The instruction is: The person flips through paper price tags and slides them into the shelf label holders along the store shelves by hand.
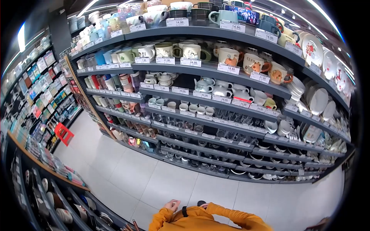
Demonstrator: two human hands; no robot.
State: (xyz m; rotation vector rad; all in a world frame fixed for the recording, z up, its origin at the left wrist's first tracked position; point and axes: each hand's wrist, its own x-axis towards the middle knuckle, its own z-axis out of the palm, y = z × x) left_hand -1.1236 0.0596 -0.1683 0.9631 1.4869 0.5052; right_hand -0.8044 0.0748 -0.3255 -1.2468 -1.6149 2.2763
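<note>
My left hand point(172, 205) is low in the head view, in front of my orange sweater point(200, 221). Its fingers are loosely bent with a gap to the thumb, and I see nothing held. My right hand point(204, 206) rests close to my waist, small in view, its fingers mostly hidden. A black band point(184, 211) shows on my front between the hands. Just beyond my right hand is a dark rounded shape point(201, 203), perhaps a shoe tip. Neither hand touches the shelves.
A long shelf unit ahead holds printed mugs point(228, 56), teapots point(204, 84), glasses point(227, 133) and white plates point(318, 101), with price tags along its edges. A red stool point(63, 134) stands on the tiled floor point(165, 184) at left. A lower rack point(50, 204) stands at near left.
</note>
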